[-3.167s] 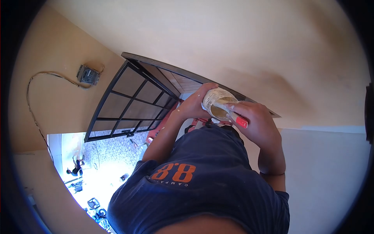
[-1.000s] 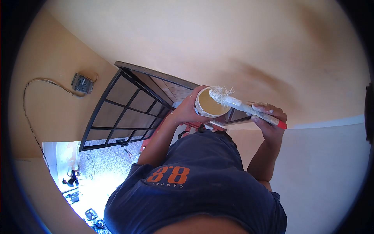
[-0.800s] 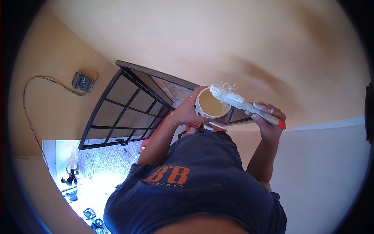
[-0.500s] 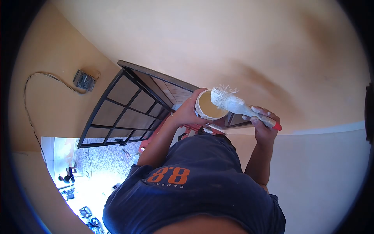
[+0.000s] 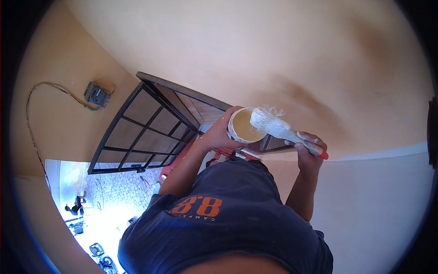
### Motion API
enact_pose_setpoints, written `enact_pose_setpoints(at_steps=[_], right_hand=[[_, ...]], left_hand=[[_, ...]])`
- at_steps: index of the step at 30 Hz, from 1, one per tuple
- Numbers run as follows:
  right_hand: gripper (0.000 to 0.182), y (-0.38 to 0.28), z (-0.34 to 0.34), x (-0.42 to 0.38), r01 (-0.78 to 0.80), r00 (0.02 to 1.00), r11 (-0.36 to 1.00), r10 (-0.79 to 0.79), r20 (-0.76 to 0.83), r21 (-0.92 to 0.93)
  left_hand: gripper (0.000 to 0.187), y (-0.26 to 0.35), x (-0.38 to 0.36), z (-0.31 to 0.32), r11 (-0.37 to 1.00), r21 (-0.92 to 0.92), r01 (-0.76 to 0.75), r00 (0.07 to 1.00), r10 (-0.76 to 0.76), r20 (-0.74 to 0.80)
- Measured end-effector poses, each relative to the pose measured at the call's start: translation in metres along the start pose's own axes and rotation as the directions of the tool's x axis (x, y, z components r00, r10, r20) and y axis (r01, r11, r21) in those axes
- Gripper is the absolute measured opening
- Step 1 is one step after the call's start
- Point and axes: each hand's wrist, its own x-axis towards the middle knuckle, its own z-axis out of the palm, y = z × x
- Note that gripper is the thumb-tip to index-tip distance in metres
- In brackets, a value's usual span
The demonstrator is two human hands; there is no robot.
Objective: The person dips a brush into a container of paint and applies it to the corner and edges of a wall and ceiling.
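My left hand (image 5: 222, 131) is wrapped round a round white tub (image 5: 232, 132), its open top facing me. Inside the tub is a cream-coloured liquid (image 5: 245, 124). A wide brush (image 5: 278, 129), its frayed bristles coated white, lies across the tub's right rim with the bristle end over the opening. My right hand (image 5: 310, 150) grips the brush's handle, whose red end (image 5: 324, 155) sticks out at the right. Pale smears show on the fingers of my right hand.
A dark metal grid frame (image 5: 137, 130) stands open at the left. An electrical box (image 5: 97, 94) with a loose cable is on the left wall. The large wall (image 5: 273, 41) is ahead. Tools and equipment (image 5: 96, 249) lie on the bright floor at lower left.
The brush and my right hand have moved slightly down, and the bristle end has shifted slightly right. Both hands keep their hold.
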Motion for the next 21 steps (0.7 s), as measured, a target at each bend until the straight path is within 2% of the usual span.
enact_pose_setpoints(at_steps=[4,6,9,11,13,14,16,19,21], right_hand=[[0.032,0.002,0.005,-0.002,-0.042,0.999,0.999,0.041,-0.029,-0.03],[0.029,0.001,0.01,-0.006,0.019,0.999,1.0,-0.018,-0.04,0.016],[0.026,0.003,0.011,-0.012,-0.03,0.994,0.996,0.02,-0.107,-0.089],[0.025,0.006,0.015,-0.016,-0.038,0.984,0.999,0.033,-0.176,-0.027],[0.025,0.001,0.02,-0.013,-0.072,0.994,0.986,0.058,-0.097,-0.15],[0.025,0.005,0.018,-0.017,-0.073,0.993,0.987,0.06,-0.097,-0.142],[0.026,0.012,0.015,-0.025,-0.186,0.973,0.982,0.177,-0.146,-0.046],[0.026,0.01,0.018,-0.022,-0.169,0.979,0.979,0.153,-0.136,-0.117],[0.025,0.011,0.017,-0.022,-0.155,0.979,0.986,0.144,-0.144,-0.067]], left_hand=[[0.09,-0.002,-0.001,-0.001,0.996,-0.002,0.091,0.995,-0.091,0.047],[0.09,-0.011,-0.002,0.0,0.999,0.017,0.042,0.999,-0.043,0.016],[0.091,-0.013,-0.001,0.004,0.999,-0.045,0.023,1.0,-0.024,-0.007],[0.092,-0.015,-0.004,0.007,0.997,-0.056,0.045,0.999,-0.045,-0.003],[0.092,-0.02,-0.007,0.006,0.995,-0.053,0.082,0.997,-0.082,0.006],[0.092,-0.022,-0.007,0.006,0.995,-0.047,0.087,0.996,-0.086,0.005],[0.092,-0.024,-0.008,0.008,0.996,-0.053,0.076,0.997,-0.077,-0.008],[0.092,-0.021,-0.006,0.007,0.993,0.007,0.116,0.993,-0.116,0.011],[0.092,-0.023,-0.006,0.008,0.995,-0.016,0.094,0.996,-0.094,0.003]])
